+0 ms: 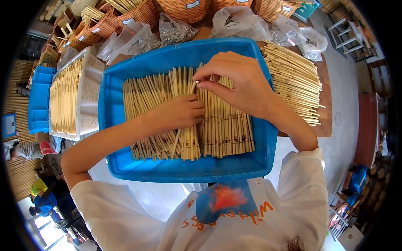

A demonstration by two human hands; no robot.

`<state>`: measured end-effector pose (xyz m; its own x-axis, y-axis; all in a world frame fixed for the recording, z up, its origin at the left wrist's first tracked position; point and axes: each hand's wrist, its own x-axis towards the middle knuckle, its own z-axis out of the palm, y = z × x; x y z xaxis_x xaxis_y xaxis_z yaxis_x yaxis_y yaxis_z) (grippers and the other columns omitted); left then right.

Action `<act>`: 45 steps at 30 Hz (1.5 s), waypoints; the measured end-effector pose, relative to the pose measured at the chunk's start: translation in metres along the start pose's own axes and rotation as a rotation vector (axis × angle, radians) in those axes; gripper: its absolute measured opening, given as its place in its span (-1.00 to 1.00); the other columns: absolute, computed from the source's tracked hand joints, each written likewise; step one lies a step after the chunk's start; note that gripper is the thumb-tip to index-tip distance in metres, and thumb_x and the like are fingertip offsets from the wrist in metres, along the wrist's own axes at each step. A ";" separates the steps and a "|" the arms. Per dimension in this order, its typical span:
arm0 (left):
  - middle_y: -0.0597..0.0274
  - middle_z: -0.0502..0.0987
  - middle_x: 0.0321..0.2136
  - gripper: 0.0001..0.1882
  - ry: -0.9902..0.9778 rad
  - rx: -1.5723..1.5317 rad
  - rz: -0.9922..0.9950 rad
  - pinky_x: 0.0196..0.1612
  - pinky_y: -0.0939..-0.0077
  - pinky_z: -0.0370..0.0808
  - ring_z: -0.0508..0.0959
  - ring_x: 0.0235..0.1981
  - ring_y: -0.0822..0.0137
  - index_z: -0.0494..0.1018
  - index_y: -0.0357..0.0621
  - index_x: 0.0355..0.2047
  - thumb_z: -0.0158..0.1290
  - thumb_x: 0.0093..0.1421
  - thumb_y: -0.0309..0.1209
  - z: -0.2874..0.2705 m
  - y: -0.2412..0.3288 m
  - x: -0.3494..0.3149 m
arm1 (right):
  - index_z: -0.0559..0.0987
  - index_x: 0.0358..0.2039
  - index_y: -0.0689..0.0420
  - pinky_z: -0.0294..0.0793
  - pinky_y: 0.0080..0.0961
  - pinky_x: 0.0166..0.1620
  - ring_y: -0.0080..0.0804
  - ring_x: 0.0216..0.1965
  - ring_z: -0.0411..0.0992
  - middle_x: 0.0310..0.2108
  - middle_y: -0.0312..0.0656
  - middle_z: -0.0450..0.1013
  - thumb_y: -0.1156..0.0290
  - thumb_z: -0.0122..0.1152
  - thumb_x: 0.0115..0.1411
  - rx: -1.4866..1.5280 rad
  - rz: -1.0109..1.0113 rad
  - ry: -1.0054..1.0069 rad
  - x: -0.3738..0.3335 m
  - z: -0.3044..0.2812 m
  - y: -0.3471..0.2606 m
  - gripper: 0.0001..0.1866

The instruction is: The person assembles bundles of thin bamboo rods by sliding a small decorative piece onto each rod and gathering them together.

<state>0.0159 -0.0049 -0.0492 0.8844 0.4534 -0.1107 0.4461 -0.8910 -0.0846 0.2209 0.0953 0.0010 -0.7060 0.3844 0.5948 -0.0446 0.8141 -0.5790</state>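
Note:
A blue plastic bin (184, 173) in front of me holds many thin bamboo sticks (228, 134), lying side by side in rows. My left hand (178, 112) rests over the middle of the rows, its fingers curled round a bamboo stick (193, 88) whose upper end points away from me. Just above that end, my right hand (238, 81) pinches a small shiny metal piece (197, 81) between thumb and fingertips. The piece looks to be at or touching the stick's end; its exact shape is too small to tell.
Clear plastic bags of small metal parts (176, 31) line the bin's far side, with wicker baskets (184, 8) behind. More bamboo sticks (293, 81) lie on the wooden table (326, 113) at right. A white crate (90, 83) of sticks stands left. Other people (44, 201) are far left.

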 end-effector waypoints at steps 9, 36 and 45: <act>0.13 0.52 -0.37 -0.79 0.355 -0.601 -0.176 -0.01 0.19 0.47 0.52 -0.18 0.05 0.53 -0.18 -0.30 0.18 0.01 -0.45 -0.033 -0.004 -0.012 | 0.66 -0.32 0.10 0.49 -0.41 -0.29 -0.30 -0.39 0.52 -0.42 -0.27 0.56 0.45 0.41 0.11 0.027 0.048 0.047 0.002 -0.005 0.001 -0.88; 0.23 0.64 -0.37 -0.77 0.667 -0.944 -0.417 -0.07 0.30 0.51 0.64 -0.27 0.16 0.59 -0.13 -0.35 0.26 -0.06 -0.38 -0.045 -0.010 -0.020 | 0.68 -0.23 0.14 0.51 -0.49 -0.30 -0.38 -0.39 0.57 -0.36 -0.20 0.59 0.57 0.42 0.10 0.127 0.175 0.031 0.002 -0.015 -0.011 -0.80; 0.28 0.60 -0.38 -0.79 0.703 -0.979 -0.490 -0.13 0.42 0.50 0.58 -0.29 0.26 0.54 -0.12 -0.35 0.25 -0.05 -0.46 -0.042 -0.007 -0.018 | 0.68 -0.24 0.17 0.51 -0.50 -0.31 -0.39 -0.39 0.57 -0.36 -0.19 0.59 0.60 0.41 0.10 0.130 0.177 0.036 0.003 -0.016 -0.012 -0.81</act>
<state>0.0025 -0.0075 -0.0046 0.3504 0.8904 0.2904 0.3917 -0.4209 0.8182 0.2305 0.0934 0.0187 -0.6852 0.5338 0.4955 -0.0145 0.6702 -0.7420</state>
